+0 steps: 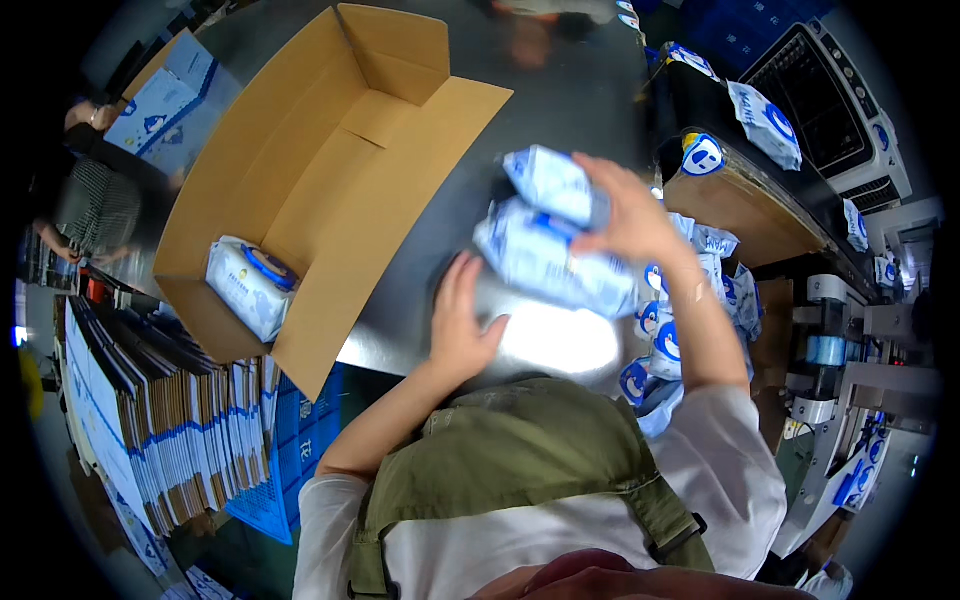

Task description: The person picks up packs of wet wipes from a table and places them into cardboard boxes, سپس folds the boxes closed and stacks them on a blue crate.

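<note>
My right hand (632, 212) is closed on a white-and-blue soft pack of wipes (550, 182). A second pack of wipes (545, 258) is right against it, under my thumb; both are blurred, and I cannot tell whether this one is also gripped or rests on the table. My left hand (462, 322) is open near that second pack, fingers apart, holding nothing. To the left stands an open cardboard box (345, 190), its flaps up. One pack of wipes with a blue lid (252, 285) lies in the box's near end.
More wipes packs (662, 335) are heaped by my right arm. A conveyor belt (715, 105) at the right carries several. Folded cartons (190, 430) are stacked at lower left beside a blue crate (305, 440). Another person (100, 205) works at far left near a printed box (170, 115).
</note>
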Tool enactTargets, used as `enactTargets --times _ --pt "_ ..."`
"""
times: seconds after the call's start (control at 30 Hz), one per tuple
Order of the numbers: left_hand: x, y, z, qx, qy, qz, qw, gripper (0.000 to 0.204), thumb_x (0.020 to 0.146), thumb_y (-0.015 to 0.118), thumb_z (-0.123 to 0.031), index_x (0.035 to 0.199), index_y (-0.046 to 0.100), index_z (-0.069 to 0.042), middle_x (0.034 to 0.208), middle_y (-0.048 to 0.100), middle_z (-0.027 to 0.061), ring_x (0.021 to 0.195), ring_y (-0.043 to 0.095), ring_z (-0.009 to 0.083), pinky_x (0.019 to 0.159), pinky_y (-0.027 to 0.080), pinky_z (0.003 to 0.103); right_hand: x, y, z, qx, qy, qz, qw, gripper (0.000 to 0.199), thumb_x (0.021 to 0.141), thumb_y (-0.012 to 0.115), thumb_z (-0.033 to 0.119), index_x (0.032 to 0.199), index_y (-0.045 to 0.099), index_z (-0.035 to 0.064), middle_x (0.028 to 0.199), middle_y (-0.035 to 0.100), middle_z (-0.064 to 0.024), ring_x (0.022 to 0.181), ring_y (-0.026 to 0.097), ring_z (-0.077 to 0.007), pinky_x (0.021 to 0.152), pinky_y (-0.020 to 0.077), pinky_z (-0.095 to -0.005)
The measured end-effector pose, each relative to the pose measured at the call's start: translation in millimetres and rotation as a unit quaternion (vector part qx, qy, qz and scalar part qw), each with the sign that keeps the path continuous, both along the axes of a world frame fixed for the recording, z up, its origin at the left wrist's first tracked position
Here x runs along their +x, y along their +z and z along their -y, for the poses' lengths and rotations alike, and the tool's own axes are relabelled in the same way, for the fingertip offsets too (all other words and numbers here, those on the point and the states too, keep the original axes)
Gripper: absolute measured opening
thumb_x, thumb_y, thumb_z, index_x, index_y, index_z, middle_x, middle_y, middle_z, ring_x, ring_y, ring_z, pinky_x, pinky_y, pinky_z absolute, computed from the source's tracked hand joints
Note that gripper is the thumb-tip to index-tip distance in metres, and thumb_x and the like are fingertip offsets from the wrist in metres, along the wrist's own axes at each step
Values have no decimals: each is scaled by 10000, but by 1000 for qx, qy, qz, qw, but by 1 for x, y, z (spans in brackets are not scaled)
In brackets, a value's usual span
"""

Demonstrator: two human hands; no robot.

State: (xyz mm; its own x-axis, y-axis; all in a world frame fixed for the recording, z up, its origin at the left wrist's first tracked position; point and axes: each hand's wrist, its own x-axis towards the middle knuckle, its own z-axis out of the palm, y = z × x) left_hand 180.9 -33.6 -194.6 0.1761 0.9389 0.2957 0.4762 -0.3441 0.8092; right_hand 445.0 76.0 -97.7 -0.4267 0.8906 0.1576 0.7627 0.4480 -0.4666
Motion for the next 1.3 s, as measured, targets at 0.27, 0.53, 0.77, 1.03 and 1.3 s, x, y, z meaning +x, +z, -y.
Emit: enactTargets --times 0.27,0.53,0.77,1.03,1.3 --pt "49 38 -34 172 -23 -299 938 1015 603 841 -272 1457 313 -121 1519 236 215 1439 169 359 1119 99 626 -3 6 -70 -234 48 61 969 1015 578 850 430 1407 406 48 1297 566 -197 1199 541 -318 1007 404 -328" --pt "-23 74 5 93 -15 -369 925 867 616 746 -132 1391 379 -6 1443 387 220 1367 354 348 1108 213 589 -53 -26 -30 -337 203 -75 916 1092 618 806 534 1465 316 48 1383 483 -218 1247 504 -319 1022 400 -344" --pt "-19 128 4 -86 -79 -280 953 969 644 799 -272 1449 308 -51 1517 225 246 1411 186 441 1053 190 673 -41 -78 -28 -319 124 -260 903 626 865 666 318 1385 454 41 1327 530 -189 1168 543 -247 993 427 -341" --pt "21 92 -56 80 -41 -409 908 856 800 526 -658 1376 432 -32 1430 378 236 1357 301 427 1069 174 652 46 -64 -29 96 -26 -101 990 529 758 734 196 1247 578 68 1325 537 -169 1202 539 -327 971 461 -388" --pt "29 94 -73 63 -88 -349 931 722 793 575 -609 1221 530 -29 1156 516 157 1175 438 361 1087 161 634 325 42 -115 267 -385 213 857 924 564 736 -53 1402 423 178 1427 443 -156 1330 400 -354 1084 333 -514"
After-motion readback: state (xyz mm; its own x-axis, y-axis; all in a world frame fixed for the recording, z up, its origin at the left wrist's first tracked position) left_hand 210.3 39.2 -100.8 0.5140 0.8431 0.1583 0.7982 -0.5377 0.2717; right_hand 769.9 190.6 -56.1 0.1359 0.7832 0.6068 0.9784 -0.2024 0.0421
